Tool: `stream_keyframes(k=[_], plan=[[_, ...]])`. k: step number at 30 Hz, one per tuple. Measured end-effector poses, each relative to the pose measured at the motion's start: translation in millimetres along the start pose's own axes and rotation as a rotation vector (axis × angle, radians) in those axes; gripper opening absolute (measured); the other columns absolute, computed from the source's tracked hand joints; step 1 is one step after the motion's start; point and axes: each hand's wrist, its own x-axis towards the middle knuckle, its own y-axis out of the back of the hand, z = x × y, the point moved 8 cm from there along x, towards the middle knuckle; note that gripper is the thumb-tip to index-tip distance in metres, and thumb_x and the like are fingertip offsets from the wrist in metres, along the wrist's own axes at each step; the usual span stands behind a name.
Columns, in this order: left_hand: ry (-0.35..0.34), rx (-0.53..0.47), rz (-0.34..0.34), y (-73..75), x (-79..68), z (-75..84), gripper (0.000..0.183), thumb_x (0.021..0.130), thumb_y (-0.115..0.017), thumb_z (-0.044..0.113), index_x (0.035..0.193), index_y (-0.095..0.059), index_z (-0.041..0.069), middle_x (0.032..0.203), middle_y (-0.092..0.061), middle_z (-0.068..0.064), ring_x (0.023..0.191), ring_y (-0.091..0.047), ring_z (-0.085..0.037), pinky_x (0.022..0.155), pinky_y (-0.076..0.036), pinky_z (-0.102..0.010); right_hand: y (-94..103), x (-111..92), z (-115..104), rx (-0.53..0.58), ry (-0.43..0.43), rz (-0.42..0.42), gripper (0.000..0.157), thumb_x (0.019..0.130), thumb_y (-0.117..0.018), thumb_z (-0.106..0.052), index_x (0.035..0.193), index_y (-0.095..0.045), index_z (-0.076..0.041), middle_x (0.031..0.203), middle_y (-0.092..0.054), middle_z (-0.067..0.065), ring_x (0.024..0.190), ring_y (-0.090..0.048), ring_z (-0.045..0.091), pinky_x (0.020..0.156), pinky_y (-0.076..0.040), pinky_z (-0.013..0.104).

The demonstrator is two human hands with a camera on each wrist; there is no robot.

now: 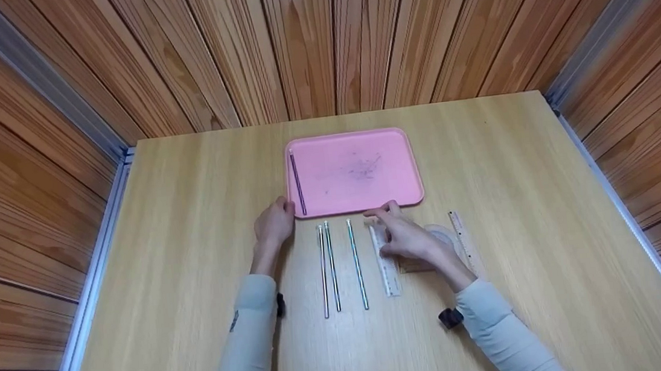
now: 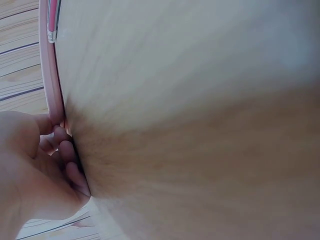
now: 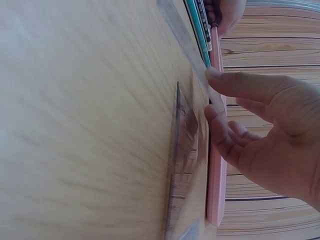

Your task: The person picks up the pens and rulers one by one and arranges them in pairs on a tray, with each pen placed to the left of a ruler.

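Note:
My left hand point(image 1: 274, 223) is at the near left corner of a pink tray point(image 1: 362, 200), its curled fingers pinching the rim. One dark pencil point(image 1: 298, 182) lies along the tray's left side. My right hand point(image 1: 408, 235) hovers over a clear ruler point(image 1: 389, 277), close to the tray's near edge, with thumb and fingers spread apart around the ruler's far end. Left of that ruler, three shiny pencils lie lengthwise: a pinkish pencil point(image 1: 324, 283), a darker pencil point(image 1: 334, 276) and a teal pencil point(image 1: 358, 267).
Partly under my right hand are a clear set square point(image 3: 186, 145) and a rounded clear piece point(image 1: 445, 235). Another ruler strip point(image 1: 459, 230) lies to their right. Wood-panelled walls point(image 1: 304, 42) stand behind and beside the table point(image 1: 198, 192). Dark marks spot the tray's floor.

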Motion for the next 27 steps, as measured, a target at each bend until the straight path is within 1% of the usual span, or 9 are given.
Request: stream_keyframes(k=[5,9,12,15,18,20,22,25,27], plan=[[0.006,0.028,-0.005,-1.3,0.9,0.3,0.030,0.107,-0.039,0.031,0.099,-0.059,0.009,0.073,-0.045,-0.001,0.062,-0.042,-0.018,0.058,-0.029,-0.031,0.9,-0.4,2.1,0.088,-0.008,0.053,0.083,0.077,-0.073,0.010,0.149,-0.039,-0.013,0.129,-0.034,0.015,0.085,-0.056,0.021,0.068,-0.051,0.025],[0.009,0.036,-0.010,-2.1,1.3,-0.1,0.030,0.107,-0.039,0.031,0.098,-0.058,0.010,0.073,-0.045,-0.001,0.062,-0.042,-0.018,0.058,-0.029,-0.031,2.1,-0.4,4.1,0.124,-0.009,0.098,0.081,0.077,-0.074,0.010,0.148,-0.041,-0.010,0.126,-0.040,0.018,0.084,-0.056,0.018,0.070,-0.051,0.024],[0.010,0.031,-0.008,-1.9,1.2,-0.4,0.030,0.107,-0.039,0.031,0.097,-0.058,0.010,0.073,-0.045,-0.001,0.062,-0.042,-0.018,0.058,-0.030,-0.031,1.9,-0.9,5.6,0.132,-0.012,0.112,0.078,0.080,-0.074,0.007,0.148,-0.040,-0.009,0.118,-0.049,0.015,0.084,-0.057,0.017,0.071,-0.051,0.025],[0.015,0.012,-0.008,-1.7,1.4,-0.6,0.029,0.107,-0.039,0.031,0.097,-0.058,0.010,0.073,-0.046,-0.001,0.063,-0.043,-0.019,0.059,-0.030,-0.032,1.2,-2.2,7.4,0.143,-0.023,0.111,0.075,0.083,-0.074,0.003,0.148,-0.038,-0.009,0.105,-0.057,0.010,0.082,-0.059,0.016,0.069,-0.051,0.026],[0.019,0.001,-0.010,-1.7,1.5,-0.8,0.029,0.107,-0.039,0.031,0.097,-0.057,0.011,0.073,-0.046,-0.002,0.063,-0.043,-0.019,0.059,-0.030,-0.031,1.4,-3.2,9.4,0.162,-0.044,0.119,0.071,0.086,-0.074,-0.001,0.146,-0.039,-0.009,0.094,-0.061,0.007,0.076,-0.060,0.015,0.065,-0.050,0.025],[0.013,0.011,0.000,-1.2,1.9,-0.6,0.029,0.107,-0.040,0.030,0.097,-0.058,0.010,0.073,-0.045,-0.002,0.063,-0.042,-0.019,0.059,-0.030,-0.032,2.4,-3.5,8.5,0.170,-0.039,0.135,0.065,0.085,-0.074,-0.001,0.142,-0.043,-0.007,0.090,-0.062,0.007,0.072,-0.060,0.013,0.061,-0.050,0.023],[0.007,0.024,0.012,-0.4,1.9,-0.3,0.029,0.106,-0.041,0.030,0.096,-0.058,0.009,0.072,-0.044,-0.001,0.063,-0.042,-0.019,0.058,-0.029,-0.032,4.1,-3.1,7.2,0.178,-0.033,0.158,0.055,0.085,-0.074,0.000,0.133,-0.049,-0.004,0.086,-0.063,0.007,0.069,-0.059,0.013,0.059,-0.048,0.022],[-0.001,0.042,0.025,0.5,2.2,0.2,0.029,0.106,-0.041,0.029,0.097,-0.059,0.008,0.071,-0.042,-0.001,0.063,-0.041,-0.019,0.057,-0.028,-0.032,6.8,-2.9,4.6,0.186,-0.015,0.186,0.035,0.084,-0.073,0.002,0.115,-0.057,0.000,0.084,-0.064,0.008,0.069,-0.059,0.013,0.058,-0.047,0.021],[0.000,0.037,0.021,0.7,2.2,0.4,0.030,0.106,-0.041,0.029,0.098,-0.060,0.008,0.072,-0.043,-0.001,0.063,-0.040,-0.019,0.058,-0.028,-0.032,8.4,-2.5,4.2,0.184,-0.016,0.203,0.023,0.084,-0.073,0.000,0.103,-0.060,-0.002,0.083,-0.065,0.008,0.071,-0.059,0.013,0.060,-0.047,0.021]])
